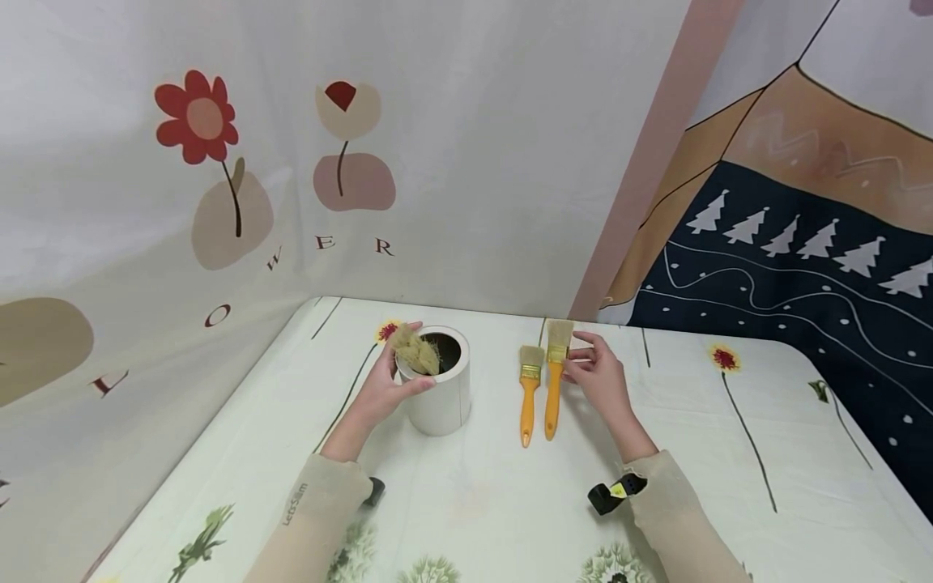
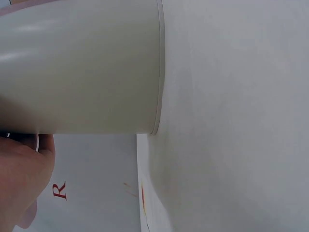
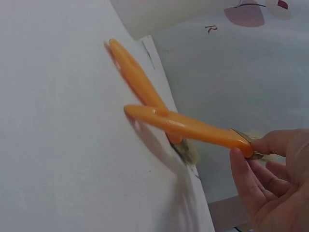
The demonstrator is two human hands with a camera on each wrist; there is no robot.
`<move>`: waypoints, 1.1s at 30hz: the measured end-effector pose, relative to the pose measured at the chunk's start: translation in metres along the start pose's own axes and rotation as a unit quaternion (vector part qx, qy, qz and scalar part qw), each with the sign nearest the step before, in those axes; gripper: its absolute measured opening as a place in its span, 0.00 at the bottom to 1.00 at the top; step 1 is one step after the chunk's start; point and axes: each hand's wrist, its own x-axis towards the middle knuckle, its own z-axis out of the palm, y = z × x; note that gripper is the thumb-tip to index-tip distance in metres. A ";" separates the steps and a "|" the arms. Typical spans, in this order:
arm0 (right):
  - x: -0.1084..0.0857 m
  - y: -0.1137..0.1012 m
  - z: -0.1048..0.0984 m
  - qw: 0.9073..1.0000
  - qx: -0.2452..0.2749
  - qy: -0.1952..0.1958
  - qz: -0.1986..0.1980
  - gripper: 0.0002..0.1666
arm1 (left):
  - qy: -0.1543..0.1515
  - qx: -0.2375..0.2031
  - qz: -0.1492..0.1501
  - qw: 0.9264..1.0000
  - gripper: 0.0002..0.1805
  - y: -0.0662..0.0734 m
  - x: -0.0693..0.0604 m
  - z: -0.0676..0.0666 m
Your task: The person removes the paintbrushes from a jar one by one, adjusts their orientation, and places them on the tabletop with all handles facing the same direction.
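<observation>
A white cylindrical container point(image 1: 440, 405) stands upright on the table, and my left hand point(image 1: 377, 390) grips it near the rim. A tan, bristly tuft point(image 1: 417, 350) sticks out of its opening; what lies below is hidden. In the left wrist view the container wall point(image 2: 82, 72) fills the upper left, with part of the hand point(image 2: 21, 176) under it. My right hand point(image 1: 603, 379) pinches a paintbrush point(image 1: 553, 405) around its metal band, bristles pointing away. Its orange handle point(image 3: 193, 128) slants up from the table in the right wrist view. Beside it lies a second, smaller paintbrush point(image 1: 527, 413).
A white flower-printed cloth point(image 1: 474, 502) covers the table. Behind it hangs a pale printed curtain point(image 1: 481, 162), and a dark, tree-patterned cloth point(image 1: 787, 275) is at the right. Black wrist devices point(image 1: 607, 497) sit near both sleeves.
</observation>
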 end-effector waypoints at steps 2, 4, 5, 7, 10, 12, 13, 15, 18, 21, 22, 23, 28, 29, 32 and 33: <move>0.001 0.004 0.001 1.000 -0.012 -0.008 0.007 0.34 | 0.000 -0.001 0.002 1.000 0.51 0.000 0.000 0.000; 0.002 0.008 0.002 0.999 -0.024 -0.018 0.017 0.34 | 0.000 -0.001 0.004 1.000 0.51 0.000 0.000 0.000; 0.002 0.010 0.002 0.999 -0.027 -0.024 0.024 0.34 | 0.000 0.000 0.006 1.000 0.51 -0.001 0.000 0.000; 0.003 0.014 0.004 0.998 -0.038 -0.032 0.040 0.33 | -0.001 0.000 0.006 1.000 0.52 -0.001 0.000 0.000; 0.005 0.021 0.005 0.996 -0.056 -0.039 0.057 0.31 | -0.001 0.001 0.005 1.000 0.52 -0.002 0.000 0.000; 0.005 0.025 0.006 0.995 -0.065 -0.042 0.059 0.30 | -0.002 0.002 0.003 1.000 0.52 -0.002 0.000 0.000; 0.006 0.026 0.006 0.995 -0.069 -0.044 0.058 0.29 | -0.002 0.002 0.003 1.000 0.52 -0.002 0.000 0.000; 0.006 0.027 0.006 0.995 -0.072 -0.046 0.058 0.29 | -0.002 0.002 0.002 1.000 0.52 -0.001 0.000 0.000; 0.008 0.027 0.004 0.994 -0.078 -0.050 0.058 0.28 | -0.002 0.001 0.004 1.000 0.51 -0.001 0.001 -0.001; 0.009 0.023 0.004 0.993 -0.090 -0.053 0.063 0.28 | 0.000 0.001 0.006 1.000 0.51 0.000 0.002 -0.001; 0.009 0.022 0.004 0.992 -0.095 -0.055 0.064 0.27 | 0.000 0.000 0.007 1.000 0.51 0.000 0.002 -0.002; 0.010 0.020 0.004 0.991 -0.100 -0.059 0.069 0.28 | 0.000 -0.001 0.006 1.000 0.51 0.000 0.003 -0.002; 0.012 0.017 0.005 0.985 -0.128 -0.076 0.088 0.28 | 0.000 -0.003 0.004 1.000 0.51 -0.001 0.002 -0.001; 0.012 0.016 0.005 0.984 -0.134 -0.079 0.091 0.28 | 0.000 -0.003 0.003 1.000 0.51 -0.001 0.002 -0.001; 0.014 0.016 0.005 0.980 -0.154 -0.086 0.096 0.27 | 0.000 -0.003 0.002 1.000 0.52 -0.002 0.002 0.000; 0.014 0.016 0.006 0.979 -0.159 -0.088 0.098 0.27 | 0.000 -0.003 0.002 1.000 0.52 -0.002 0.002 0.000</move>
